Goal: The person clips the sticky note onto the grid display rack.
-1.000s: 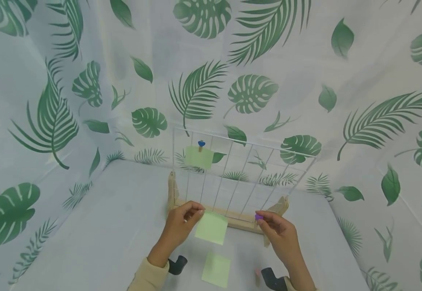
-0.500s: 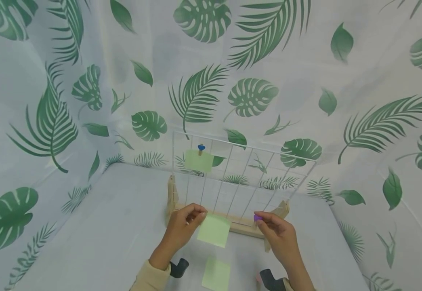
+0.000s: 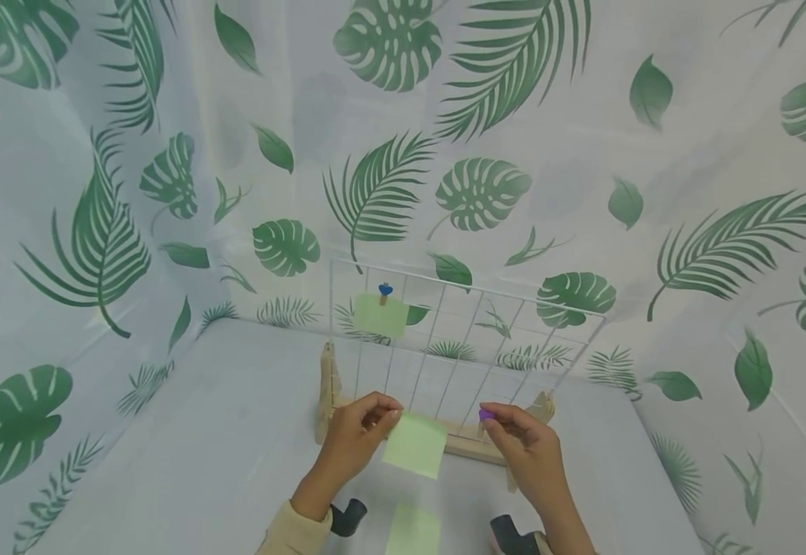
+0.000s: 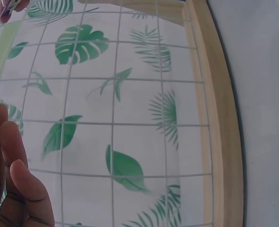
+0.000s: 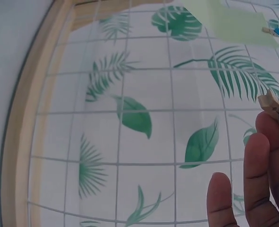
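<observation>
My left hand pinches a light green paper note by its upper left corner. To its right, my right hand holds a small wooden clothespin with a purple ornament between thumb and fingertips. A gap separates the clothespin from the note in the head view. Both hands are in front of a white wire grid on a wooden base. At the grid's upper left hangs another green note, clipped by a clothespin with a blue ornament.
Another green note lies on the white table below the held one. Wooden supports hold the grid at its ends. Leaf-patterned sheeting rises behind and at both sides. Black wrist devices sit by the sleeves.
My left hand has shifted slightly right with the note, and my right hand slightly left with the clothespin, narrowing the gap. The whole head view has tilted up a little.
</observation>
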`<move>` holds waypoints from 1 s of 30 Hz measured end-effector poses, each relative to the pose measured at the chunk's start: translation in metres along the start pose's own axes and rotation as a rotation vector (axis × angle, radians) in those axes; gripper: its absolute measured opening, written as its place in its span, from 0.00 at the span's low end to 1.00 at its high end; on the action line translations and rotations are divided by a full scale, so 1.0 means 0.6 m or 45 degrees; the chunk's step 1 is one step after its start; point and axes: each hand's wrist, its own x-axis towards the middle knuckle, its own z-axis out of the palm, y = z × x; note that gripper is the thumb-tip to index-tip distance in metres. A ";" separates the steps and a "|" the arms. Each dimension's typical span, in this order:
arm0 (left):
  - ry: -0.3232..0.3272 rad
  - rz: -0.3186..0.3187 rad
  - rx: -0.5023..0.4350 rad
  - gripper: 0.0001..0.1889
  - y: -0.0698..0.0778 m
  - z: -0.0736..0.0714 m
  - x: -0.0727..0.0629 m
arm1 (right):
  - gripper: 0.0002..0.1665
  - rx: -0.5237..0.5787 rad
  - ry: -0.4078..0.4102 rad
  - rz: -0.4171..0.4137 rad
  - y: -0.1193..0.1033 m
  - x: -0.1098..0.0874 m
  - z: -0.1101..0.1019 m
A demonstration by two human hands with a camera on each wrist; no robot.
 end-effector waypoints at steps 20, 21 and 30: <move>0.018 0.029 0.014 0.04 0.011 0.003 0.014 | 0.10 -0.023 0.088 -0.085 -0.009 0.011 0.005; 0.019 0.031 0.012 0.04 0.012 0.003 0.015 | 0.09 -0.019 0.092 -0.089 -0.009 0.013 0.005; 0.033 0.125 -0.003 0.04 0.011 0.002 0.026 | 0.09 0.026 0.103 -0.128 -0.007 0.023 0.005</move>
